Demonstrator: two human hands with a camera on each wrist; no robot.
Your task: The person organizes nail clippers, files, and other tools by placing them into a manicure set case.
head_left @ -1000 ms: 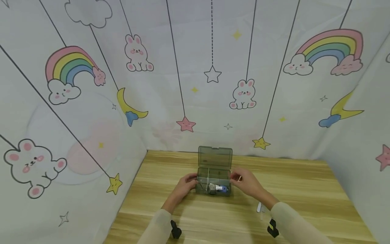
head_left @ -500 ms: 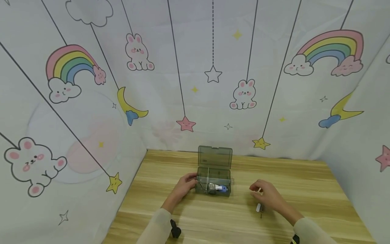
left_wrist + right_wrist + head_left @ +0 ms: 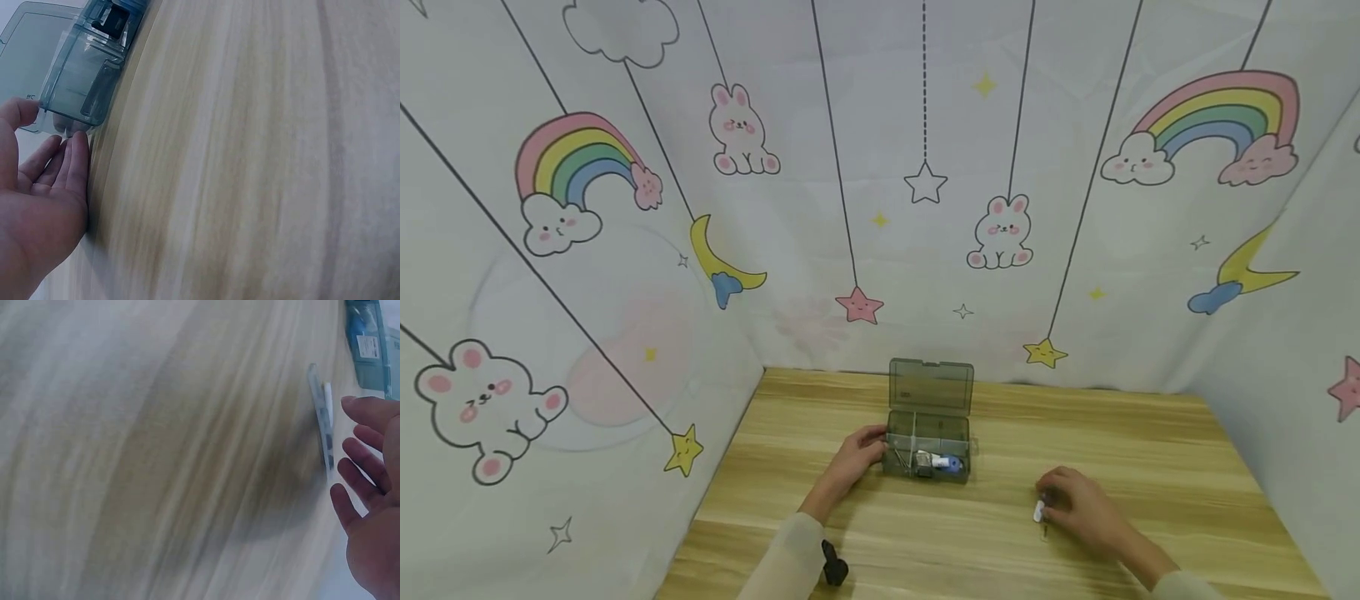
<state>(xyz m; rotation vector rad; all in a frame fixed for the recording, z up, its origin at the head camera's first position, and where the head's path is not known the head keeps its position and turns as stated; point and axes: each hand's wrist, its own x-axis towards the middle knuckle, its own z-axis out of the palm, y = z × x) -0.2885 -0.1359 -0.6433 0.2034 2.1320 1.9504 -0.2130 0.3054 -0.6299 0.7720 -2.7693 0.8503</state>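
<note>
- I see the left hand [image 3: 850, 458] at the left end of a see-through grey-green plastic box [image 3: 953, 427]. Its fingers are nearly straight and touch the end, not squeezing.
- The box sits on the far part of the wood-look table [image 3: 820, 400], near the middle, with its lid [image 3: 931, 387] up.
- In its near part I see a blue-and-white thing [image 3: 952, 463] on the right and thin metal bits [image 3: 900, 458] on the left.
- I see the right hand [image 3: 1078, 504] out to the right, nearer than the box. Its bent fingers are loose and grasp nothing.
- A thin white stick [image 3: 329, 400] and a long clear flat strip [image 3: 320, 415] lie just beside it.
</note>
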